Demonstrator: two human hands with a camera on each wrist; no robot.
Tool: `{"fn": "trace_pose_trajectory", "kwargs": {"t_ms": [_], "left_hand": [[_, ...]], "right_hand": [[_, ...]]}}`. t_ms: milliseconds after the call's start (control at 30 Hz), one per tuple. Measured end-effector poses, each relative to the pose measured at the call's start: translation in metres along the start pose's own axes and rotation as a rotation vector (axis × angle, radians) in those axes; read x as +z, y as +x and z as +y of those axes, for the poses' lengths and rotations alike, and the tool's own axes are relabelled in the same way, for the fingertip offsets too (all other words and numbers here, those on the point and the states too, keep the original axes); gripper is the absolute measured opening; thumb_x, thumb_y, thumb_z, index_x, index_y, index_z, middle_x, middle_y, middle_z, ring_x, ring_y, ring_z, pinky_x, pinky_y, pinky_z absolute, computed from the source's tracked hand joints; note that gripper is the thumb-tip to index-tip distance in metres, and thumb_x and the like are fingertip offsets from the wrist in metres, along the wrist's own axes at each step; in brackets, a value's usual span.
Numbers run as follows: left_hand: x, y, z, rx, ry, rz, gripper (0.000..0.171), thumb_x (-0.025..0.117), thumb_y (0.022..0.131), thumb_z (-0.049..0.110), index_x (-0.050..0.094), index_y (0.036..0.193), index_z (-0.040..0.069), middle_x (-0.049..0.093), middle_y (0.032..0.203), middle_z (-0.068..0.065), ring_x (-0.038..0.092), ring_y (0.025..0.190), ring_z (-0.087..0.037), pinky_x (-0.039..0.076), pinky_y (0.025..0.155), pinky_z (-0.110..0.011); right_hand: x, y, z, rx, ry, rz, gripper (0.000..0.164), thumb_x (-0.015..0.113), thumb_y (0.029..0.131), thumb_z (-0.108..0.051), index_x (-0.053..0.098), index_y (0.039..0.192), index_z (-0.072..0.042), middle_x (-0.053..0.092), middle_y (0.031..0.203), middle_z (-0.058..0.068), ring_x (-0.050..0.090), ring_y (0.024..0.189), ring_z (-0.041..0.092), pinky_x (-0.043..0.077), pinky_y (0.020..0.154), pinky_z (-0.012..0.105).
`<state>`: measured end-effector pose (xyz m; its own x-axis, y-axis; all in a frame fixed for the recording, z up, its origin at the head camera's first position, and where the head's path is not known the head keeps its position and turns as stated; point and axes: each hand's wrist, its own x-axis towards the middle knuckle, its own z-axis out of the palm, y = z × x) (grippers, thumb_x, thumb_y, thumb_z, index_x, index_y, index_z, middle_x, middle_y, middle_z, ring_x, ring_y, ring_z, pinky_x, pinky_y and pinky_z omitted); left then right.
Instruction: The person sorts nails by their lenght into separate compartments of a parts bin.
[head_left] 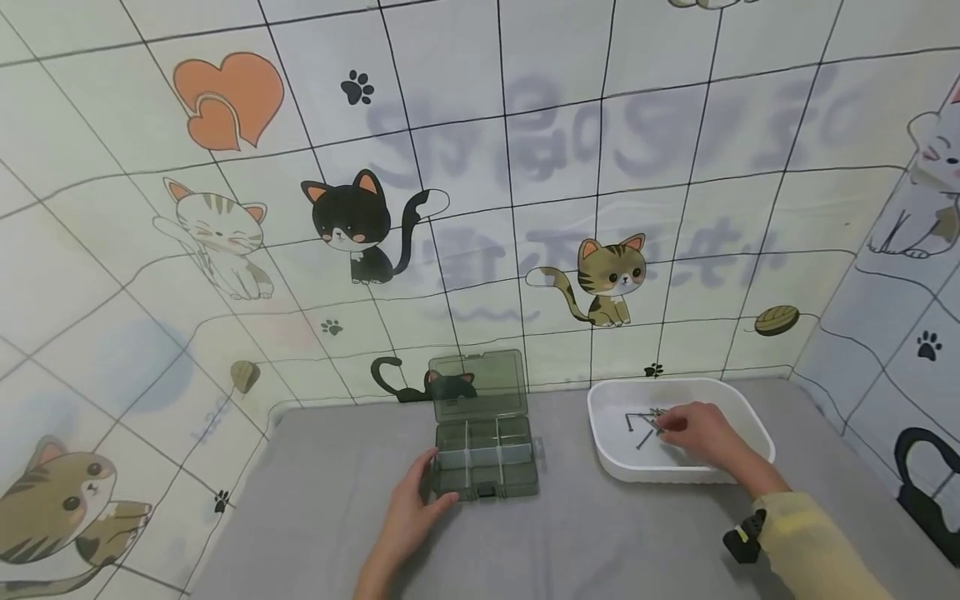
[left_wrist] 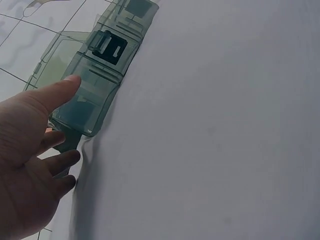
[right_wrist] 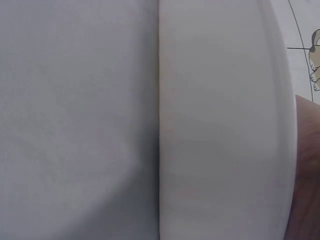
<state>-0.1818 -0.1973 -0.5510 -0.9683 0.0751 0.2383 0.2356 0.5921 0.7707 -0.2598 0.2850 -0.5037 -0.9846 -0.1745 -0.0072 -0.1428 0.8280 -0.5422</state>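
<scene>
A translucent green compartment box (head_left: 487,479) stands on the table with its lid (head_left: 480,387) raised at the back. Clear dividers split its inside, and a dark latch (left_wrist: 111,47) sits on its front. My left hand (head_left: 408,508) rests at the box's front left corner, thumb along the front and fingers loosely extended at the side. Inside a white tray (head_left: 615,468), several screws (head_left: 643,439) lie loose. My right hand (head_left: 701,433) reaches over the tray's rim, fingertips down among the screws; I cannot tell whether they pinch one. In the right wrist view the tray's wall (right_wrist: 225,125) hides the fingers.
A grey cloth (head_left: 337,492) covers the table. Behind and at both sides hangs a white gridded sheet (head_left: 480,192) printed with cats. A black strap-like shape (head_left: 926,492) shows at the right edge.
</scene>
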Motion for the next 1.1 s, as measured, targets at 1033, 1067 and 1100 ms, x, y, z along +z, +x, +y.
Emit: {"fn": "trace_pose_trajectory", "kwargs": {"t_ms": [1033, 1067, 1100], "left_hand": [[0.004, -0.002, -0.011, -0.034, -0.095, 0.014, 0.072, 0.081, 0.09, 0.029, 0.051, 0.151, 0.007, 0.056, 0.147, -0.019, 0.049, 0.138, -0.039, 0.037, 0.113, -0.057], [0.004, -0.002, -0.011, -0.04, -0.098, 0.015, 0.071, 0.082, 0.089, 0.029, 0.051, 0.151, 0.008, 0.056, 0.147, -0.019, 0.05, 0.137, -0.039, 0.037, 0.113, -0.057], [0.004, -0.002, -0.011, -0.044, -0.104, 0.018, 0.071, 0.082, 0.089, 0.028, 0.051, 0.151, 0.008, 0.056, 0.147, -0.019, 0.05, 0.137, -0.038, 0.037, 0.113, -0.057]], "right_hand": [[0.019, 0.02, 0.003, -0.166, 0.015, -0.073, 0.009, 0.083, 0.079, -0.004, 0.079, 0.086, -0.007, 0.07, 0.084, -0.001, 0.062, 0.083, 0.02, 0.051, 0.078, 0.041], [0.019, 0.019, 0.003, -0.169, 0.012, -0.075, 0.007, 0.083, 0.079, -0.004, 0.079, 0.085, -0.007, 0.07, 0.083, -0.002, 0.061, 0.082, 0.019, 0.051, 0.077, 0.041], [0.019, 0.019, 0.004, -0.173, 0.009, -0.076, 0.006, 0.082, 0.08, -0.004, 0.079, 0.084, -0.007, 0.07, 0.082, -0.002, 0.061, 0.081, 0.019, 0.05, 0.076, 0.04]]}}
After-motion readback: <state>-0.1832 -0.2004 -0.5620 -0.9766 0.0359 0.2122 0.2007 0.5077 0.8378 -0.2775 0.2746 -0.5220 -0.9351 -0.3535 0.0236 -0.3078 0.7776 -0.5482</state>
